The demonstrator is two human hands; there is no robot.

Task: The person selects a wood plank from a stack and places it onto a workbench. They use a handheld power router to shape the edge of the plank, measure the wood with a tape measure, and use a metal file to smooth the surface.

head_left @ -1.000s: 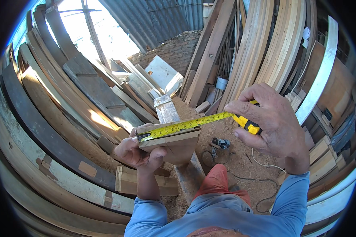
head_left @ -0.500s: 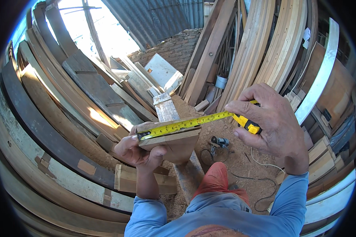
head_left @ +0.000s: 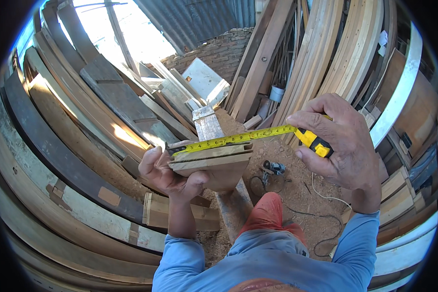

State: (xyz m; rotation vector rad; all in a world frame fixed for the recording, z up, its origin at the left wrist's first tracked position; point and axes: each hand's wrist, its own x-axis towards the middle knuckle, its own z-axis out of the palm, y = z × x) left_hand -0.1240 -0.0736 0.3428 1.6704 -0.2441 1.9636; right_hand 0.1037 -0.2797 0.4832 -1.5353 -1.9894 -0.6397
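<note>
My left hand (head_left: 169,176) grips the left end of a wooden board (head_left: 221,170), thumb on its near face and fingers behind. A groove or gap runs along the board's top edge. In my right hand (head_left: 348,141) is a yellow and black tape measure (head_left: 314,142), pinched between thumb and fingers. Its yellow blade (head_left: 238,139) stretches leftward above the board's top edge, and its hooked end lies by my left fingertips. Whether the hook touches the board I cannot tell.
A narrow wooden bench (head_left: 234,207) extends beneath the board. A corded power tool (head_left: 272,168) lies on the sawdust-covered floor to the right, its dark cable (head_left: 321,216) curling nearby. Long planks (head_left: 73,121) line the left, with more timber (head_left: 321,53) leaning at the back right.
My right hand and the tape measure have moved slightly right. The blade has lifted a little off the board's top edge, its hook end now higher. My left hand still grips the board.
</note>
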